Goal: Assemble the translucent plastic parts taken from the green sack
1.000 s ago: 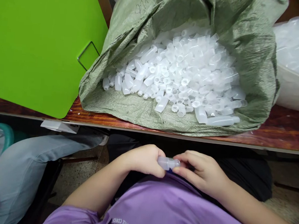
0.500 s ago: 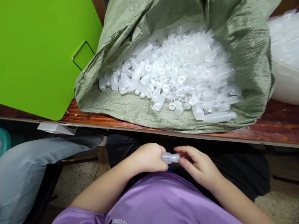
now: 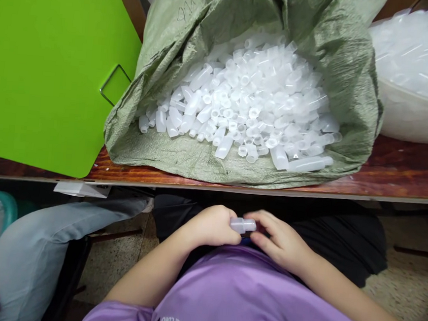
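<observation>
My left hand (image 3: 214, 226) is closed around a small translucent plastic bottle (image 3: 242, 225), whose narrower end sticks out to the right above my lap. Most of the bottle's body is hidden inside the fist. Around that narrow end is my right hand (image 3: 280, 239), with thumb and fingers apart; whether a fingertip touches the bottle I cannot tell. In front of both hands, a pale green woven sack (image 3: 169, 159) lies open on the table, with a heap of similar translucent bottles (image 3: 255, 109) spilling toward its mouth.
A bright green board (image 3: 51, 68) with a wire handle stands left of the sack on the dark wooden table (image 3: 402, 170). At the right is a full white bag (image 3: 414, 112) of clear plastic pieces. Another person's knee (image 3: 32, 255) and hand by a teal basin (image 3: 8, 208) are at lower left.
My right fingers have shifted slightly left over the bottle's narrow end. My left hand keeps its grip. The view has shifted a little, and the neighbour's hand has come into sight at the basin.
</observation>
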Action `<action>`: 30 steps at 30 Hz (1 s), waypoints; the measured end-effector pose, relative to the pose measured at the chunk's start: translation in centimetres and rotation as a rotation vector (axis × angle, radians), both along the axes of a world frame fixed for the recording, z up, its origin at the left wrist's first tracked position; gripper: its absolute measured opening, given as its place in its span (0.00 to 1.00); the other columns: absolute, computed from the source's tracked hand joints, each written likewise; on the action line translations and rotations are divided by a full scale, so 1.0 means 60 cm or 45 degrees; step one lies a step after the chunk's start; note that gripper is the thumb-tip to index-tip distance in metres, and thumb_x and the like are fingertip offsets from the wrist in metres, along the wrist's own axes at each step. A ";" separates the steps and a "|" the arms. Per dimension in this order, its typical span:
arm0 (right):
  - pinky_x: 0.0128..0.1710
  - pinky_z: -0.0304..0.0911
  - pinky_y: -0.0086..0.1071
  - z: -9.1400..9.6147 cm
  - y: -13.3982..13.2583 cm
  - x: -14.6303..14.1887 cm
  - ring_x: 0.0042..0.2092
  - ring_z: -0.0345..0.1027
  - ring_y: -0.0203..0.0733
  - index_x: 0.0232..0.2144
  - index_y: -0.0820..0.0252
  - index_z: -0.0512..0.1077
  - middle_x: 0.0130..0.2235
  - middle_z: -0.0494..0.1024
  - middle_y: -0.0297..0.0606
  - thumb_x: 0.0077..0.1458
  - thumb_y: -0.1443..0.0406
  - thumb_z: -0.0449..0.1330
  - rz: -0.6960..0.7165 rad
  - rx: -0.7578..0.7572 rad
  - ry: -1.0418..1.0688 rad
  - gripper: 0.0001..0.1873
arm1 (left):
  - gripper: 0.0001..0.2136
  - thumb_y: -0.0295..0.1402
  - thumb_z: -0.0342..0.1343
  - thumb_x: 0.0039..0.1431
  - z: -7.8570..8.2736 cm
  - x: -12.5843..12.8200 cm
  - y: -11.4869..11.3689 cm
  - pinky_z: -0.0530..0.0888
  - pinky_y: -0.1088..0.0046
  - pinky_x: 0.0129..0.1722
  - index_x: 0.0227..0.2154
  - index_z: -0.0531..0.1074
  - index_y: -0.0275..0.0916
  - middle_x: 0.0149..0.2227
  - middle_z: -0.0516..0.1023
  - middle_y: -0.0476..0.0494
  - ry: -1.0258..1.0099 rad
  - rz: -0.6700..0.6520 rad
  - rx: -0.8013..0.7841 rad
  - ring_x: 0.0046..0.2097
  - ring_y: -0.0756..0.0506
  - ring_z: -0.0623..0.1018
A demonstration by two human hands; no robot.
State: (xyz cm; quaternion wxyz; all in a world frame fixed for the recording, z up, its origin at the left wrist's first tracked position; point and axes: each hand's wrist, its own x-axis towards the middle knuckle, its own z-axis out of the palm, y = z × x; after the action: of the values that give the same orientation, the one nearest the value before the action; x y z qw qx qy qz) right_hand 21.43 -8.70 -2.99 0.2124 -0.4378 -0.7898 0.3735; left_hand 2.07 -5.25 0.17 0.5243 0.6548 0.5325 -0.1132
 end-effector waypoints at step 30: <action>0.41 0.60 0.42 0.064 0.144 -0.019 0.44 0.63 0.50 0.40 0.55 0.74 0.43 0.71 0.45 0.53 0.67 0.56 -0.503 1.004 -0.577 0.12 | 0.13 0.38 0.45 0.60 0.084 0.008 0.121 0.68 0.69 0.40 0.39 0.70 0.37 0.40 0.72 0.41 0.311 0.144 1.290 0.41 0.44 0.73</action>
State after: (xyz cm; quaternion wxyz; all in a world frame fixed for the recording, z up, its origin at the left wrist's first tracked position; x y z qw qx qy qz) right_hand 20.30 -0.07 0.83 0.2515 -0.5357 -0.7991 -0.1058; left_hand 2.55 2.04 5.19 0.0811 0.7785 0.6123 0.1114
